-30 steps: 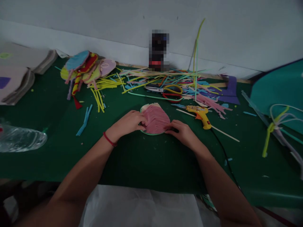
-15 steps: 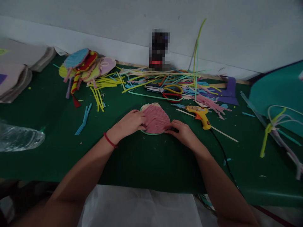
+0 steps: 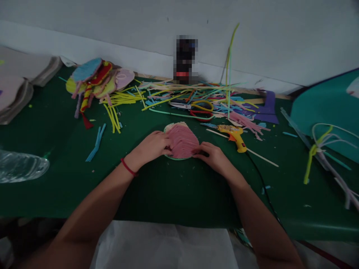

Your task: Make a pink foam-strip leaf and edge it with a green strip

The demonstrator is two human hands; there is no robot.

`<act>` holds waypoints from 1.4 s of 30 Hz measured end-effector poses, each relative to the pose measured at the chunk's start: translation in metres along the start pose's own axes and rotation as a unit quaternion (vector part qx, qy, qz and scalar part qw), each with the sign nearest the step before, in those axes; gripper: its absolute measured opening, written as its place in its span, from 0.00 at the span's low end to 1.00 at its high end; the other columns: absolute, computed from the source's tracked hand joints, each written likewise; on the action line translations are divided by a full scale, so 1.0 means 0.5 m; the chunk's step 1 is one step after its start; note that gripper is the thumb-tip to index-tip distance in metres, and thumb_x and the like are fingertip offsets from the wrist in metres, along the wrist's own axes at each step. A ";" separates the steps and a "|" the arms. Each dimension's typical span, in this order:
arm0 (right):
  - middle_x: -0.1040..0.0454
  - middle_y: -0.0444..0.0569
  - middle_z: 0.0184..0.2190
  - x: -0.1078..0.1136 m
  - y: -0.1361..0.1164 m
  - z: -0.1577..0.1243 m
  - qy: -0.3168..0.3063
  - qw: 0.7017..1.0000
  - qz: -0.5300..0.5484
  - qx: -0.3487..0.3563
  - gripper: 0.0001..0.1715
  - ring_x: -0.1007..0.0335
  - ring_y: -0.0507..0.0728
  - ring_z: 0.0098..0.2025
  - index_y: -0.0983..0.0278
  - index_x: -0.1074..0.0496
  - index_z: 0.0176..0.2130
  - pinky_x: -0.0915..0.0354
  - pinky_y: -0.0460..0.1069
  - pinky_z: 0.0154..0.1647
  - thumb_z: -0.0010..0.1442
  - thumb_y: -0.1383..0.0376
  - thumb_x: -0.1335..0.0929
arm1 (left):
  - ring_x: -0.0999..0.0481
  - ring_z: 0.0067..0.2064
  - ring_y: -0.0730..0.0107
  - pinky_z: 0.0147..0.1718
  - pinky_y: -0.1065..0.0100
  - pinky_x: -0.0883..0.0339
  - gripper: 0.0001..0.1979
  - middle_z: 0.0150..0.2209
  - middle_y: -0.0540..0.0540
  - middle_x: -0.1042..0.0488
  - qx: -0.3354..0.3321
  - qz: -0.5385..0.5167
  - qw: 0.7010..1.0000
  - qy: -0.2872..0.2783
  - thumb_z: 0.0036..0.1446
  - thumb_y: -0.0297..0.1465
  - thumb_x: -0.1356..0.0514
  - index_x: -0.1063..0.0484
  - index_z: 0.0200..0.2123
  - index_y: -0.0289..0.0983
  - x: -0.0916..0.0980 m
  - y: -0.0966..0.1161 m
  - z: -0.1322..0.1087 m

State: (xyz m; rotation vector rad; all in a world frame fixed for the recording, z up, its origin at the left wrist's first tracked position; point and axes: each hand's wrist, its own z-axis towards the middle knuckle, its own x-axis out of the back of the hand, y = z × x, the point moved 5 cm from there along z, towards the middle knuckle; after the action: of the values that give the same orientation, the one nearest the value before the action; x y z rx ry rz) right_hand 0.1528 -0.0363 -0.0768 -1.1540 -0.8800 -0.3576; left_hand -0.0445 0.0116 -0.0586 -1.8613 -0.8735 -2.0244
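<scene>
Plain pale wall (image 3: pixel 112 26) behind, green table (image 3: pixel 179 198) in front, loose coloured strips (image 3: pixel 162 95) heaped along the back. Pink ribbed disc (image 3: pixel 183 142) lies flat, roughly mid-table, in front of the scissors (image 3: pixel 193 107). Left hand (image 3: pixel 153 147) grips its left edge with bent fingers; right hand (image 3: pixel 211 154) pinches its lower right edge. How hard, can't tell. Progress, my read: most of the face carries slanted pink rows, so the bulk looks done. Pale patch shows at the top, green rim at the bottom; can't tell if the patch is left to cover. No stem visible on it, unlike the paddle-shaped pieces (image 3: pixel 92 76) back left. Room: good stretch of surface between disc and near edge, only small scraps there. Left is loose too: blue strips (image 3: pixel 97 144), then bottle (image 3: pixel 24 167) well out. Right is tighter: glue gun (image 3: pixel 234 136) just beyond that hand, cord (image 3: pixel 259 173) running close by the forearm.
</scene>
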 end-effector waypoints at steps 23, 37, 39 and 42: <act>0.27 0.49 0.35 0.004 -0.009 -0.001 -0.003 1.000 0.006 -0.003 0.04 0.30 0.57 0.40 0.61 0.26 0.38 0.33 0.51 0.41 0.62 0.65 0.33 | 0.29 0.41 0.63 0.41 0.63 0.36 0.07 0.38 0.44 0.29 0.181 -0.082 0.956 0.216 0.60 0.30 0.42 0.24 0.37 0.38 0.049 -0.103 -0.047; 0.27 0.48 0.34 0.004 -0.008 -0.002 0.004 1.000 0.003 0.008 0.04 0.30 0.57 0.40 0.60 0.26 0.38 0.34 0.51 0.41 0.62 0.64 0.33 | 0.29 0.41 0.67 0.41 0.66 0.40 0.03 0.39 0.47 0.28 0.002 -0.174 0.983 0.052 0.56 0.32 0.37 0.24 0.33 0.40 -0.011 -0.052 -0.009; 0.27 0.48 0.34 0.004 -0.009 -0.002 0.005 1.000 0.004 0.008 0.04 0.30 0.57 0.40 0.60 0.26 0.38 0.34 0.50 0.41 0.62 0.65 0.32 | 0.29 0.42 0.67 0.42 0.65 0.41 0.03 0.40 0.47 0.27 0.005 -0.159 0.986 0.048 0.56 0.32 0.37 0.23 0.33 0.40 -0.011 -0.050 -0.009; 0.28 0.49 0.34 0.004 -0.009 -0.003 0.006 1.000 0.005 0.007 0.05 0.30 0.57 0.40 0.60 0.26 0.38 0.34 0.51 0.41 0.62 0.64 0.32 | 0.28 0.41 0.67 0.42 0.65 0.40 0.03 0.38 0.48 0.27 0.004 -0.155 0.987 0.047 0.57 0.31 0.38 0.24 0.31 0.40 -0.010 -0.046 -0.008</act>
State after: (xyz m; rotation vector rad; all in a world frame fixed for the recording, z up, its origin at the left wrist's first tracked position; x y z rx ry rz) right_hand 0.1518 -0.0388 -0.0724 -1.1410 -0.8637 -0.3490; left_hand -0.0600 0.0263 -0.0691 -1.6956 -1.2048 -2.2595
